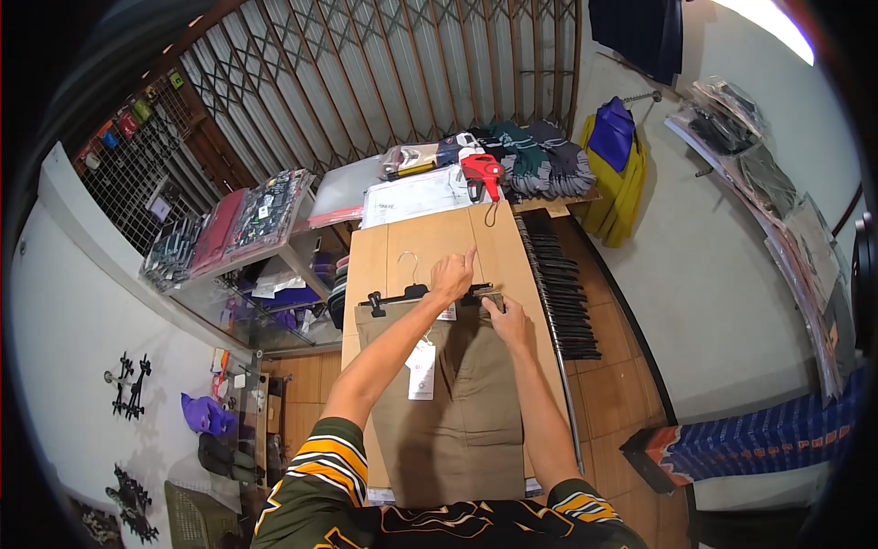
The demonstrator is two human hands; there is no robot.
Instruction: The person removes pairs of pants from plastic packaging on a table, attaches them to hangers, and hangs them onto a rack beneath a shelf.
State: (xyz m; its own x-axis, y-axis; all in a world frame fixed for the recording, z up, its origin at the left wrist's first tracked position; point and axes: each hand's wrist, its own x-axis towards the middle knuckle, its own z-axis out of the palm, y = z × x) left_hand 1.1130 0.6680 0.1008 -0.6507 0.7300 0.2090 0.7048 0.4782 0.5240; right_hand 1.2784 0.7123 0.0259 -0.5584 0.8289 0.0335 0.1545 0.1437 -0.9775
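Olive-brown trousers (485,421) lie spread on a cardboard-topped table, their waistband toward the far end. A white tag (422,371) hangs on their front. Along the waistband runs a black clip hanger (393,299) with a metal hook; its left clip sits at the waistband's left corner. My left hand (451,276) is closed over the hanger's bar right of the hook, thumb pointing up, its fingers partly hidden. My right hand (506,320) pinches the waistband's right corner, beside the hanger's right clip (476,295).
Beyond the cardboard (366,252) lie plastic bags (412,197), a red-and-white price gun (480,174) and folded clothes (540,156). Black hangers (558,284) hang in a row along the table's right side. A glass case (265,265) with packaged garments stands at left.
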